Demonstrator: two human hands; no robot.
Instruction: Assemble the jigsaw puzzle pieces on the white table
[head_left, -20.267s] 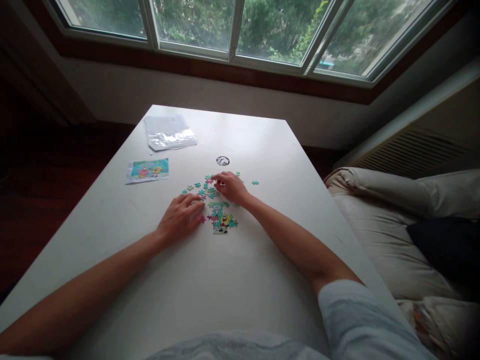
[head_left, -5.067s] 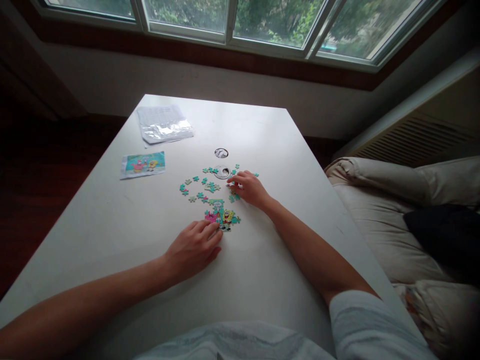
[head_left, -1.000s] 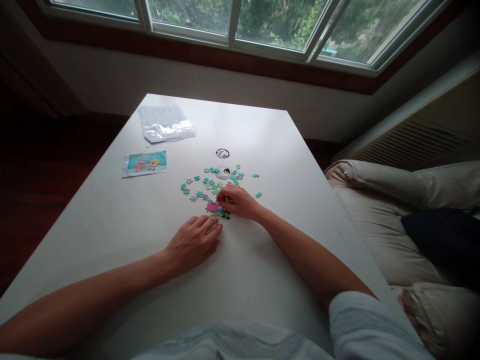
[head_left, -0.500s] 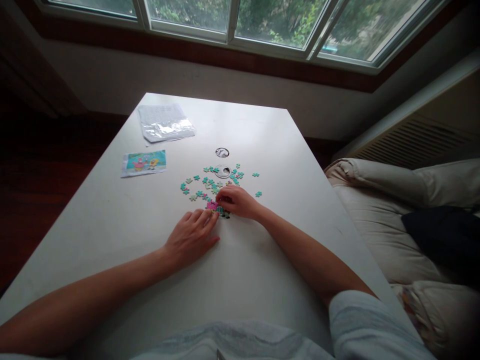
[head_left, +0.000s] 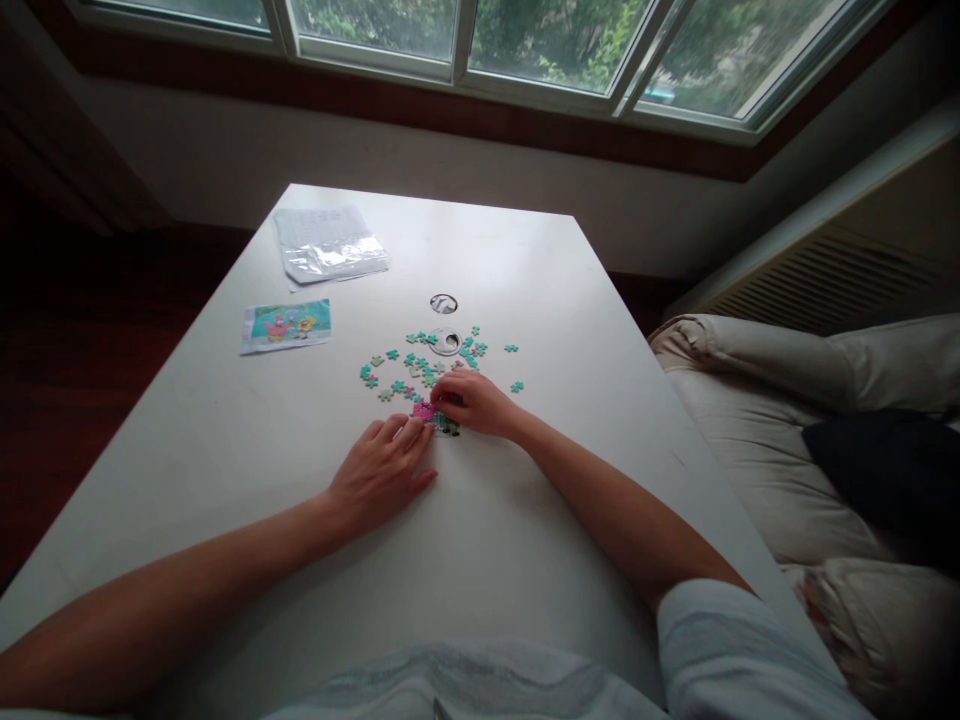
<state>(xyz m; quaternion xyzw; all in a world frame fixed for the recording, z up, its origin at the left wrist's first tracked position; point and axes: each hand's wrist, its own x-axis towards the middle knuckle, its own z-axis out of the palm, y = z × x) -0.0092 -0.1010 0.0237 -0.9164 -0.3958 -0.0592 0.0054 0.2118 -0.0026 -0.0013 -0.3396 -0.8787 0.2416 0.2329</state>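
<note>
A small joined patch of jigsaw puzzle, pink on its left and darker green on its right, lies on the white table. My left hand rests flat with its fingertips at the near left edge of that patch, fingers stretched out and thumb apart. Over the patch's far right side is my right hand, its fingers curled and pinched together. Whatever sits between those fingertips is hidden or too small to make out. Loose teal and pale green puzzle pieces are scattered just beyond both hands.
A printed cartoon picture sheet lies at the left, with a clear plastic bag of papers behind it. Two round fittings, a far one and a near one, are set in the tabletop. A beige sofa stands along the right.
My left fingers have shifted very slightly left on the patch. Otherwise the hands and pieces look the same.
</note>
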